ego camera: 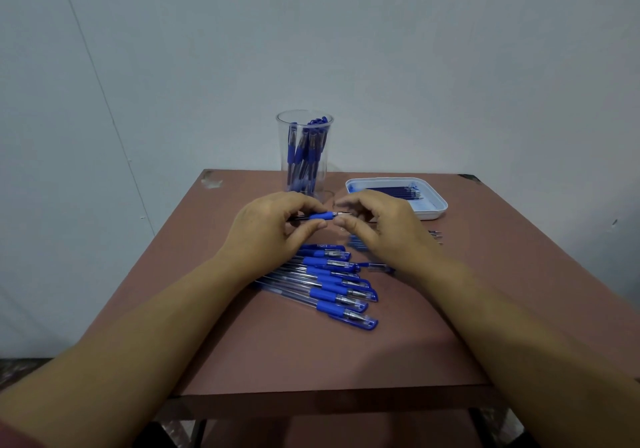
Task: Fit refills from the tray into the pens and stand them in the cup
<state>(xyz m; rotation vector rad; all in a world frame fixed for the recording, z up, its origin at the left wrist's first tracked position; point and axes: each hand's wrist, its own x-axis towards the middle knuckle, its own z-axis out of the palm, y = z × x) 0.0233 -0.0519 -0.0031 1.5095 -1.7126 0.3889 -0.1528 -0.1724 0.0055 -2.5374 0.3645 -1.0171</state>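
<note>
Held pen (320, 216): one, long axis left-right, tip rightward.
Left hand (268, 229): grips its barrel.
Right hand (377, 220): pinches its tip.
Loose pens (332, 285): about eight.
Cup (284, 129): one.
Tray (440, 210): one.

Both arms were bare: the left forearm (138, 336) and the right forearm (519, 336) showed uncovered from the lower edge of the view up to the left hand (266, 229) and the right hand (377, 226), with bare fingers as well. Short, trimmed nails showed on the thumbs (308, 231). A dark red strip of cloth, seemingly a sleeve (17, 439), sat in the lower left corner by the left arm.
</note>
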